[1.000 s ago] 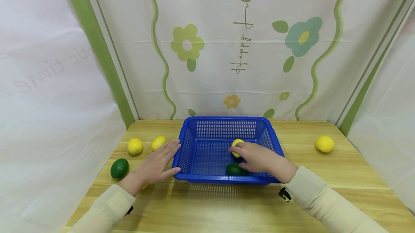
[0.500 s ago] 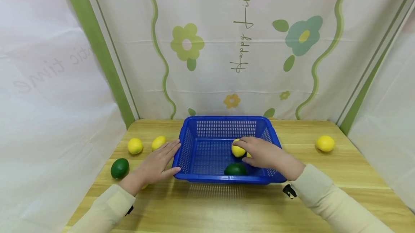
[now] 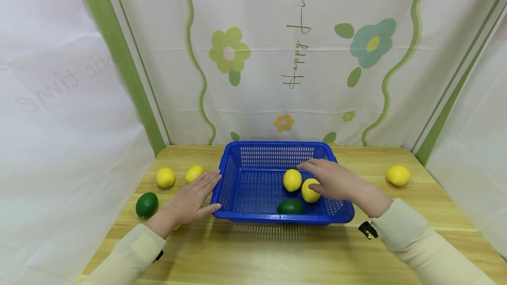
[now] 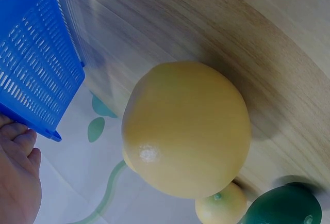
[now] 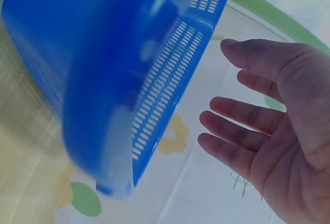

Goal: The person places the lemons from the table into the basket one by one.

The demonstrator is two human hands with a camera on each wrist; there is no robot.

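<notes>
A blue plastic basket (image 3: 257, 219) stands on the table. Inside, toward its right side, lie two yellow lemons, a farther lemon (image 3: 292, 181) and a nearer lemon (image 3: 310, 193), plus a dark green egg-shaped fruit (image 3: 290, 207). My right hand (image 3: 334, 179) hovers over the basket's right side, thumb overlapping the nearer lemon in the head view. In the right wrist view its fingers (image 5: 234, 154) are spread, with nothing in them. My left hand (image 3: 190, 203) lies with straight fingers against the basket's left rim. Close below the left wrist sits another lemon (image 4: 185, 131), mostly hidden in the head view.
Left of the basket are a lemon (image 3: 165, 177), a second lemon (image 3: 194, 173) partly behind my left fingers, and a green fruit (image 3: 147, 205). A single lemon (image 3: 398, 175) rests at the far right. A printed curtain (image 3: 261, 95) hangs behind the table (image 3: 277, 258).
My right hand has drawn up and to the right, away from the fruit, uncovering both lemons in the basket. The green fruit there rocked slightly left, then back right. My left hand stayed put.
</notes>
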